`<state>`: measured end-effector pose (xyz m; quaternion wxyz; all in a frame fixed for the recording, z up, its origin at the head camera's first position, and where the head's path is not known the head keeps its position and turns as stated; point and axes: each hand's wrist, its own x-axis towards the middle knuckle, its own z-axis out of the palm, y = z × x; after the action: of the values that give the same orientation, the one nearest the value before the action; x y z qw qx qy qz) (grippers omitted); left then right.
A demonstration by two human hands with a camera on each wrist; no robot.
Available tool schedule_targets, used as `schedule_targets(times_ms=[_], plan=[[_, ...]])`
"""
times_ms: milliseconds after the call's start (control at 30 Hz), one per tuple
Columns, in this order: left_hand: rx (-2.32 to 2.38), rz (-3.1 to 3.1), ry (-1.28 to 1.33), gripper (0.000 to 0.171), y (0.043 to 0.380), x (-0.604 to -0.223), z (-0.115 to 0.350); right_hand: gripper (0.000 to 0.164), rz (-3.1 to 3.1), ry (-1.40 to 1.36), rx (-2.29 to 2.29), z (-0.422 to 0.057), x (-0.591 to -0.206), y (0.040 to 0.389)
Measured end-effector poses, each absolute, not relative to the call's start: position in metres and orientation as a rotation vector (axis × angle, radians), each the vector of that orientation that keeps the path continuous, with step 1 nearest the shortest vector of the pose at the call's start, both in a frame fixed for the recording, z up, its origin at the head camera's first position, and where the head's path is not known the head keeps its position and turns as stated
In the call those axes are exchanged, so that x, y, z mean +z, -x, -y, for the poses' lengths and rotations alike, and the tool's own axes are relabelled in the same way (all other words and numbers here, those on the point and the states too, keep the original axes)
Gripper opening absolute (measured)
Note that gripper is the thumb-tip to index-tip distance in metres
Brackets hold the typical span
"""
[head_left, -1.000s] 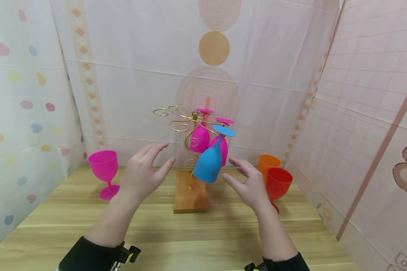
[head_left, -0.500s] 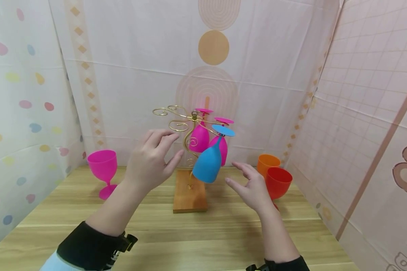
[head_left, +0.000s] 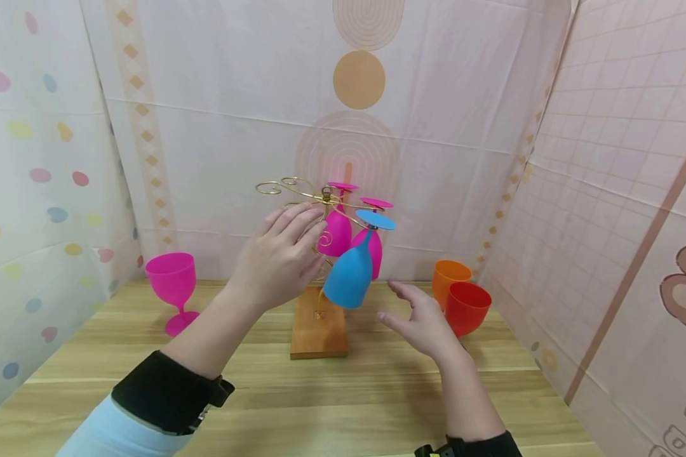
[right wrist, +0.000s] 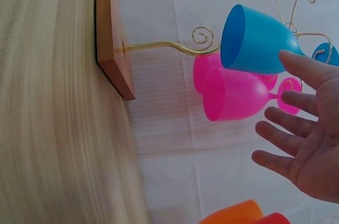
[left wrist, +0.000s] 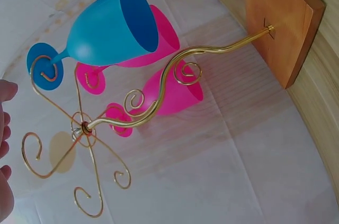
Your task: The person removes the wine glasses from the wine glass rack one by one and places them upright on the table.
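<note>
A gold wire stand [left wrist: 175,70] on a wooden base [head_left: 319,339] holds upside-down goblets by their feet. On its right arms hang a blue goblet [head_left: 349,276], tilted, and two pink goblets [head_left: 334,231], partly behind it. My left hand [head_left: 282,257] is raised at the stand's left, covering part of the post and a curled arm in the head view. Only its fingertips [left wrist: 6,123] show at the left wrist view's edge, apart from the wire. My right hand [head_left: 423,320] hovers right of the blue goblet, fingers spread, holding nothing.
Upright on the wooden table [head_left: 297,406], a pink goblet [head_left: 173,279] stands at the left. An orange goblet [head_left: 450,276] and a red goblet [head_left: 469,308] stand at the right, near my right hand. Patterned cloth [head_left: 234,146] hangs behind and along both sides.
My left hand has moved right to the stand, its back now turned more toward the head camera. My right hand has shifted slightly downward. The hanging goblets keep their places.
</note>
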<state>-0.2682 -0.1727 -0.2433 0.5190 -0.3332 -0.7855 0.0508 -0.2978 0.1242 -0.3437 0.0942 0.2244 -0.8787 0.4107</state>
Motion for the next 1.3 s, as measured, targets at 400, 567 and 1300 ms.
schedule_targets(times_ms=[400,567,1300], plan=[[0.329,2.059,0.681,0.070,0.274,-0.253,0.169,0.069,2.609,-0.714,1.182,-0.120,-0.347,0.300],[0.335,2.046,0.669,0.069,0.274,-0.254,0.170,0.069,2.612,-0.714,1.180,-0.120,-0.348,0.300],[0.071,2.090,0.707,0.069,0.281,-0.255,0.206,0.068,2.627,-0.684,1.210,-0.120,-0.349,0.302]])
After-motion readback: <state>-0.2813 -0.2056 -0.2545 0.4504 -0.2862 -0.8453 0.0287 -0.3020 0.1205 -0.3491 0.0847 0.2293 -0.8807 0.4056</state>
